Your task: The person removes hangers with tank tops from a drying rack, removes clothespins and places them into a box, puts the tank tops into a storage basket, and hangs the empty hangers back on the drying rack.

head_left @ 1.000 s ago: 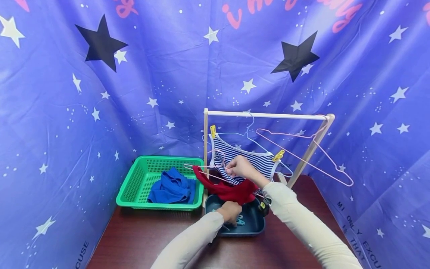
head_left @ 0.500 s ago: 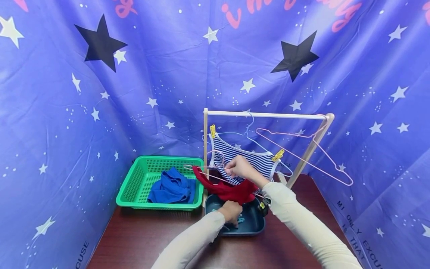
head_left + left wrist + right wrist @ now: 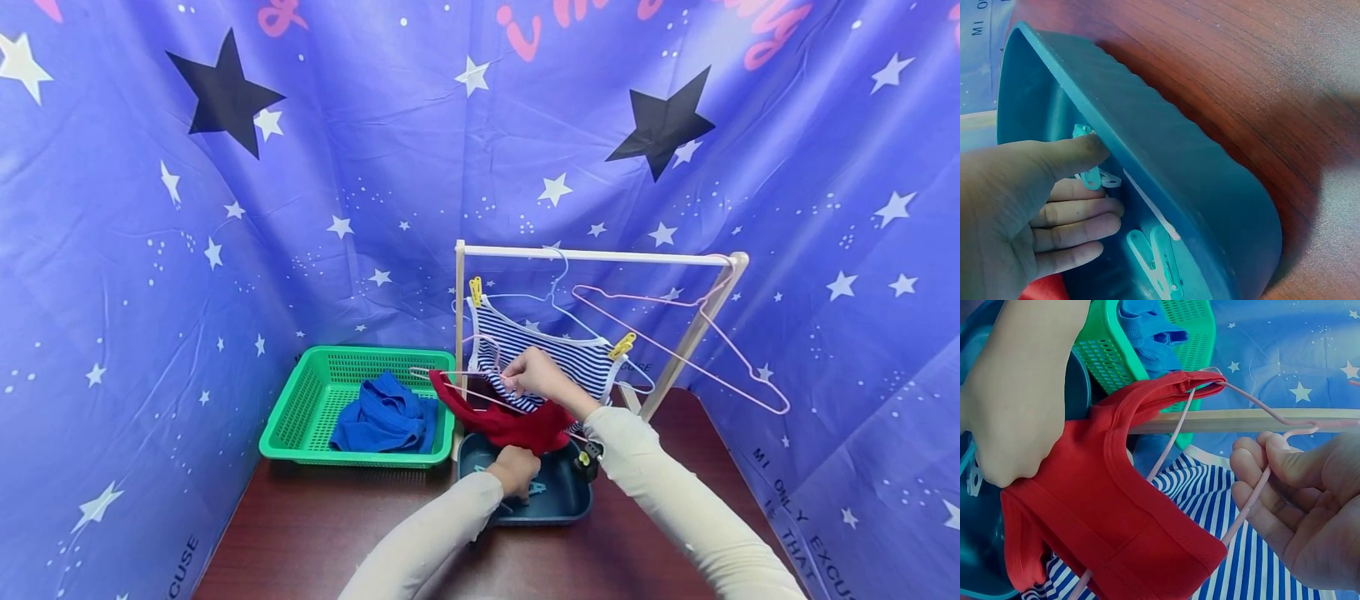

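My right hand (image 3: pixel 536 372) pinches a pink hanger (image 3: pixel 1249 506) near its neck, in front of the rack. A red tank top (image 3: pixel 1141 506) hangs on the hanger, one strap over the hanger's far end. My left hand (image 3: pixel 1041 212) reaches down into a dark blue bin (image 3: pixel 573 502), thumb and fingers around a teal clothespin (image 3: pixel 1091 178); the thumb covers part of it. Another teal clothespin (image 3: pixel 1157 259) lies in the bin below the fingers. From the head view, the left fingertips are mostly hidden.
Behind the hands, a striped top (image 3: pixel 540 337) hangs from a blue hanger (image 3: pixel 553 293) with yellow clothespins (image 3: pixel 622 346). A pink hanger with nothing on it (image 3: pixel 678 354) hangs at the rack's (image 3: pixel 637 256) right. Left stands a green basket (image 3: pixel 300 417) with blue cloth (image 3: pixel 386 414).
My left hand shifts slightly among the clothespins in the bin. My right hand, the pink hanger and the red tank top stay almost still.
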`<state>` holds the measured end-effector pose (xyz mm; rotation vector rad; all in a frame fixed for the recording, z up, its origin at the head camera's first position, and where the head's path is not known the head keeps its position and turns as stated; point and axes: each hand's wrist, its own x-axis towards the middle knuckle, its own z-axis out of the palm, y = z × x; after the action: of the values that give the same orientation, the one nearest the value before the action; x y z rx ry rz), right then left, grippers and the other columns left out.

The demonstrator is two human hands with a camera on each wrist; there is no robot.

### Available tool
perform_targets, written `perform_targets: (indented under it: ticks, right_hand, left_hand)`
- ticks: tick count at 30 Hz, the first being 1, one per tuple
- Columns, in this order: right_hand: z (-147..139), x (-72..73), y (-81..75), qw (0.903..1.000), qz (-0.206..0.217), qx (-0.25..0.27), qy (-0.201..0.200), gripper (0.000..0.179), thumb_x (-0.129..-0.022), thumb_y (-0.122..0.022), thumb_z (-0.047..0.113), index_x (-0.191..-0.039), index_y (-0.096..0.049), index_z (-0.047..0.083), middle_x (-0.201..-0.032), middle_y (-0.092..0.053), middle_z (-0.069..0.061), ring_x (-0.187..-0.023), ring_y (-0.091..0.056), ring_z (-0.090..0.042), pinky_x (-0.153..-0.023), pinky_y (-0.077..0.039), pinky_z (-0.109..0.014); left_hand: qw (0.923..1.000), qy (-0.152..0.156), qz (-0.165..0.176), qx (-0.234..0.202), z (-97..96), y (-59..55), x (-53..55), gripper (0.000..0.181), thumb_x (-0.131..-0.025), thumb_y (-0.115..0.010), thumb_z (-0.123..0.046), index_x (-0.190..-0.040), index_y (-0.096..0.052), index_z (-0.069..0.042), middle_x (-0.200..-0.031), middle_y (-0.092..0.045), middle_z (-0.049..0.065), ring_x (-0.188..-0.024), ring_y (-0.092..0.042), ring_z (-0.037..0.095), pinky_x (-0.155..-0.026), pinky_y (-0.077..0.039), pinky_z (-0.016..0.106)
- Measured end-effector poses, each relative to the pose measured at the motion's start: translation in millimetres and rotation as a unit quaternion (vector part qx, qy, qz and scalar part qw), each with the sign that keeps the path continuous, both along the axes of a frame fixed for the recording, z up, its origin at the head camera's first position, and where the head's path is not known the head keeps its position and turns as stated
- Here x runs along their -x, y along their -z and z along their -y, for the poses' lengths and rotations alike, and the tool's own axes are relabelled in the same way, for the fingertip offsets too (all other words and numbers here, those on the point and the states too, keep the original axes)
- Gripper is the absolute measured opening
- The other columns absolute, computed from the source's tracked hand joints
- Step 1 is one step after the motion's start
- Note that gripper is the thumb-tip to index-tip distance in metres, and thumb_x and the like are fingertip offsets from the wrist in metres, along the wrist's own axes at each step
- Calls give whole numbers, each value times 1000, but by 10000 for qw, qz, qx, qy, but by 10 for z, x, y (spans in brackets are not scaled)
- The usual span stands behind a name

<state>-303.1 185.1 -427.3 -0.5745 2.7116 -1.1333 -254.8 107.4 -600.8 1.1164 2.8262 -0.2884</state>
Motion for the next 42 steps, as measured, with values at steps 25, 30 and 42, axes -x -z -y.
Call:
perform_targets:
  ticks: [25,30,42]
  right_hand:
    - [1,22,78,9998,122,126,101,9,-89,-73,-5,-91,-77,-12,-81,-76,-21,-55,-68,-16,-53,-54,-21]
    - [2,24,76,9999,86,77,103,7,-88,-73,-5,-88,-78,-9,-79,-76,-19,-53,-65,-12,-52,-53,-20]
    - [-6,39,104,9999,120,49,65,8,-89,-71,-5,-90,-78,-9,-79,-76,-17,-53,-64,-12,-52,-52,-20]
  left_hand:
    - [9999,104,57,32,38,89,3,34,-74,-86,-58,-77,-73,-27,-73,-66,-11,-72,-62,5,-62,-51,21]
    - [9999,107,-42,15,58,64,-17,35,-76,-82,-62,-83,-75,-28,-75,-67,-11,-73,-62,4,-63,-51,21]
    - [9958,231,-200,-858,222,-166,-30,36,-90,-73,-51,-70,-69,-22,-62,-62,-8,-64,-62,7,-58,-51,23]
